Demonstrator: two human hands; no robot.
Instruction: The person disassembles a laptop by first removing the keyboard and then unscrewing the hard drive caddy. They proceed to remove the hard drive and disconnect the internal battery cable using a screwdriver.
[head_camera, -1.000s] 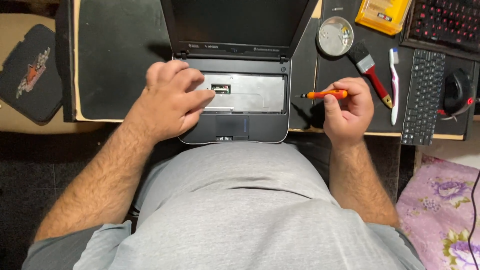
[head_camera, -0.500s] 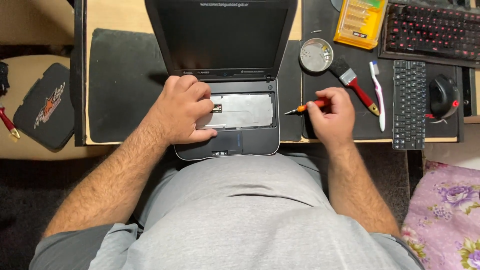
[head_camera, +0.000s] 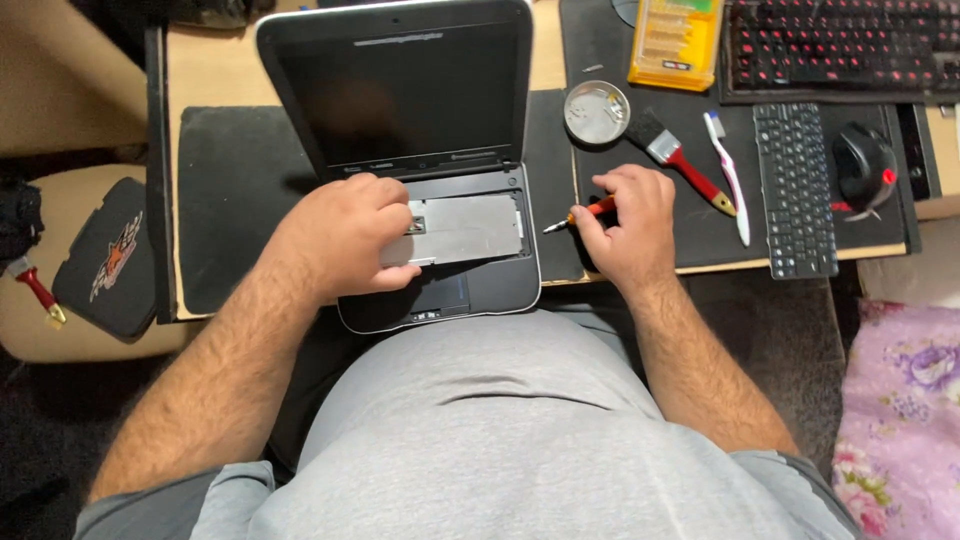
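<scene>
Fingers (head_camera: 385, 205) of left hand (head_camera: 345, 240) spread flat, gripping nothing, on laptop's (head_camera: 440, 200) bare metal tray; right hand (head_camera: 625, 225) just right of laptop, closed around orange screwdriver (head_camera: 585, 213), tip toward laptop.

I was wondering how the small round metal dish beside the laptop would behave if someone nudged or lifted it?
The small round metal dish looks shallow and flat-bottomed, so it would probably slide on the black desk mat rather than tip or roll. It looks thin-walled, so likely light and stiff. Anything small lying inside might shift if it is jolted; its contents are too small to tell.
</scene>
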